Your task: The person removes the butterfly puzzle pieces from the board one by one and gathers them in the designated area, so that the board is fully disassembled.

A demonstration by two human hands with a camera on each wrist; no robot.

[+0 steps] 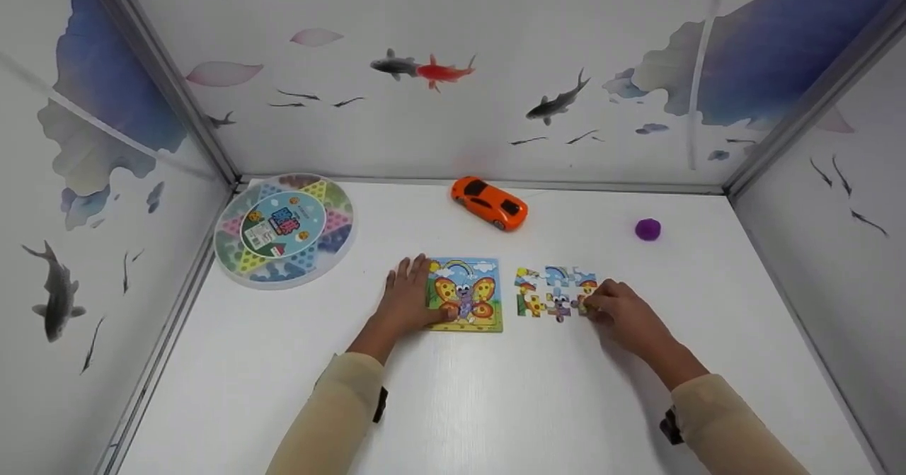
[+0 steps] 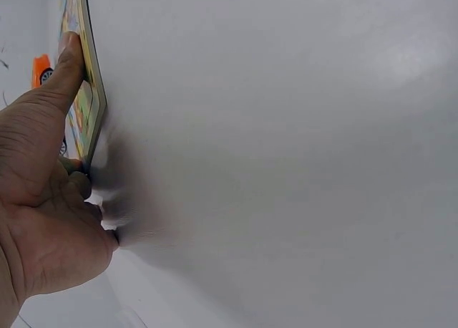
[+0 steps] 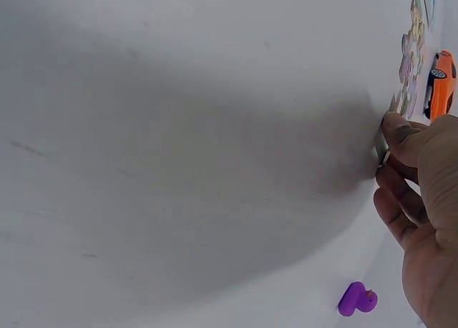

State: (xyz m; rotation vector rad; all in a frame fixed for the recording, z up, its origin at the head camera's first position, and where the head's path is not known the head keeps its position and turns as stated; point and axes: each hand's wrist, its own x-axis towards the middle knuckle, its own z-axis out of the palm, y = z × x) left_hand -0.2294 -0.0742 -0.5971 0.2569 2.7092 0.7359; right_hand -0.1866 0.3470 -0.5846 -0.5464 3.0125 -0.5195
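Observation:
My left hand (image 1: 403,306) lies along the left side of a square butterfly picture puzzle board (image 1: 473,287). Its thumb stretches over the lower part of the picture, while the other fingers run along the board's left edge. To the right of the board, several loose jigsaw pieces (image 1: 558,304) are laid out in two rows, close together. My right hand (image 1: 628,317) pinches a jigsaw piece (image 3: 382,143) between thumb and fingers at the right end of the lower row, close over the table. The fingers hide much of that piece.
An orange toy car (image 1: 490,204) stands behind the puzzle, near the back wall. At the back left lies a round Chinese checkers box (image 1: 333,266). A small purple object (image 1: 648,229) sits at the back right. Patterned panels enclose the white table (image 1: 495,404).

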